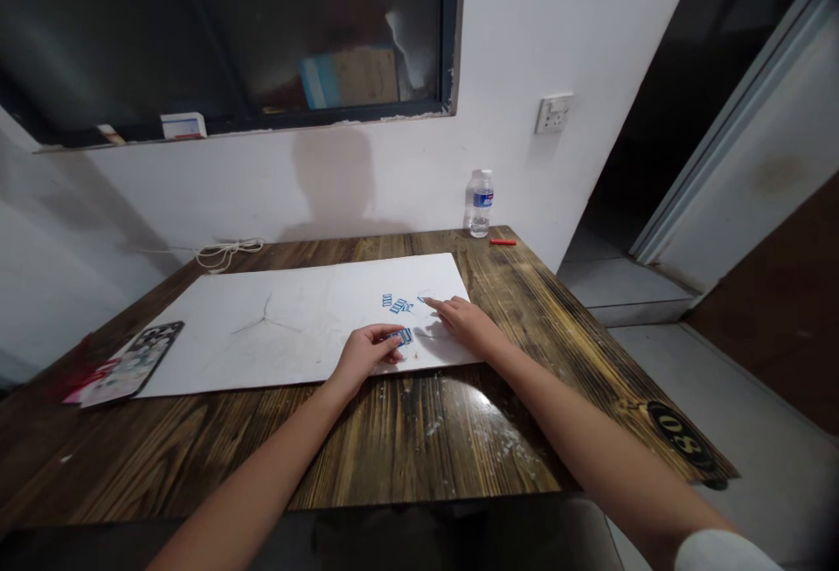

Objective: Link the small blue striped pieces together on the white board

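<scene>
Your forearms stretch forward; your left hand pinches blue-white pieces; beyond, your right hand touches another piece, grip unclear.

The person's left hand and right hand are bare, each with slim, tapering fingers and a narrow wrist merging evenly into the arm. The left forearm and right forearm are likewise uncovered, smooth in outline, and broaden gradually toward the elbow. A whitish sleeve with a rounded hem encloses the right arm, visible below the near right corner of the desk; its fabric appears plain, although the frame's margin crops most of it.
</scene>
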A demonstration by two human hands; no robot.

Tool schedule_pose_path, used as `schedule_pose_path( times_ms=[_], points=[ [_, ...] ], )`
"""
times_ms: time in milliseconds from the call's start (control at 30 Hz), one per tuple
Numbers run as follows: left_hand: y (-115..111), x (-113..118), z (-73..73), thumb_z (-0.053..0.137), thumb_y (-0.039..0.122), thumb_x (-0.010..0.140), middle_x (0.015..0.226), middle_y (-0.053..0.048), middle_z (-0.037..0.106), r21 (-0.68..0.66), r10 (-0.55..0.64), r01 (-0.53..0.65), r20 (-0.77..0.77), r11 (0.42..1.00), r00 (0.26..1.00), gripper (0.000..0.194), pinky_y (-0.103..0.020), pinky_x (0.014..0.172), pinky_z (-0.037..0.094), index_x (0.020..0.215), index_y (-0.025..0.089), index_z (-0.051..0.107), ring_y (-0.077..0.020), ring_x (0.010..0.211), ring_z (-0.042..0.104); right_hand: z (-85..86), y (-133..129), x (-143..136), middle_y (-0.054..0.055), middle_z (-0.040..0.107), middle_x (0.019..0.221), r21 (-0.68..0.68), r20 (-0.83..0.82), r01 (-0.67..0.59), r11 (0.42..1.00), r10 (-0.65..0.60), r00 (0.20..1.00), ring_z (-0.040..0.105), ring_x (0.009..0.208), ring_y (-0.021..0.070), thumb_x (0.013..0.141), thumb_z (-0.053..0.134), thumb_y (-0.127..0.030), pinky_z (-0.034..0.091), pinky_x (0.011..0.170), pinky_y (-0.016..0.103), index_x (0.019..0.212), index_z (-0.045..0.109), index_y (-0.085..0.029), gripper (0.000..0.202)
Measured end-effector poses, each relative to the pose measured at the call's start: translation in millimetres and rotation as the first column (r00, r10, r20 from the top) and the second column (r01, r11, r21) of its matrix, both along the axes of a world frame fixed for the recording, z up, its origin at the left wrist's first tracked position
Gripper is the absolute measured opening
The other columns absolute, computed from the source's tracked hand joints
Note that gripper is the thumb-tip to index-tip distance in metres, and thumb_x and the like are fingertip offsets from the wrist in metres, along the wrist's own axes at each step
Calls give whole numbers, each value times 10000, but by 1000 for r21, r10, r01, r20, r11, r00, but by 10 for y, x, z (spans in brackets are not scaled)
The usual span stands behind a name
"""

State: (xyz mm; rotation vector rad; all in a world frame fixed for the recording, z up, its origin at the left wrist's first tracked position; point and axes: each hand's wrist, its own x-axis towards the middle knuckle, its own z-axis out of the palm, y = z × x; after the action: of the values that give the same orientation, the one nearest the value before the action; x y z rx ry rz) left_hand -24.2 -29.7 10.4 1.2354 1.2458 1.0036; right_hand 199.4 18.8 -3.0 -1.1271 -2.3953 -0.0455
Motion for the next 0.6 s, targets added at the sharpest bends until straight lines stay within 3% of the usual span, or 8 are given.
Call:
schedule_pose_path(
  times_ms=[100,200,400,600],
  points=[
    [4,-1,-6,760,331,628,665,-43,681,3,-7,7,17,1000,1000,441,-236,560,521,999,113,665,-117,532,615,35,-113,-123,89,650,895,69,-194,-77,995,89,977,555,847,161,903,440,-172,438,752,275,1128,578,-164,264],
    [8,-3,-13,771,348,609,708,-50,692,18,-5,5,22,1000,1000,446,-243,557,525,971,109,669,-119,534,615,73,-242,-247,78,645,846,185,-275,-197,963,243,930,544,832,159,908,439,-194,441,757,280,927,632,-168,195],
    [5,-12,-30,780,389,586,741,-59,700,34,-7,5,40,999,999,469,-271,587,538,953,115,678,-144,571,635,80,-392,-375,91,614,898,281,-155,-297,913,348,925,508,850,175,916,414,-179,448,747,309,964,611,-168,203],
    [4,-38,-52,759,470,604,763,-67,701,5,-1,0,170,1000,986,522,-282,614,542,978,113,681,-139,579,636,78,-385,-382,109,606,947,302,-57,-363,882,397,916,501,925,191,916,420,-167,468,780,338,1013,604,-156,208]
  ],
)
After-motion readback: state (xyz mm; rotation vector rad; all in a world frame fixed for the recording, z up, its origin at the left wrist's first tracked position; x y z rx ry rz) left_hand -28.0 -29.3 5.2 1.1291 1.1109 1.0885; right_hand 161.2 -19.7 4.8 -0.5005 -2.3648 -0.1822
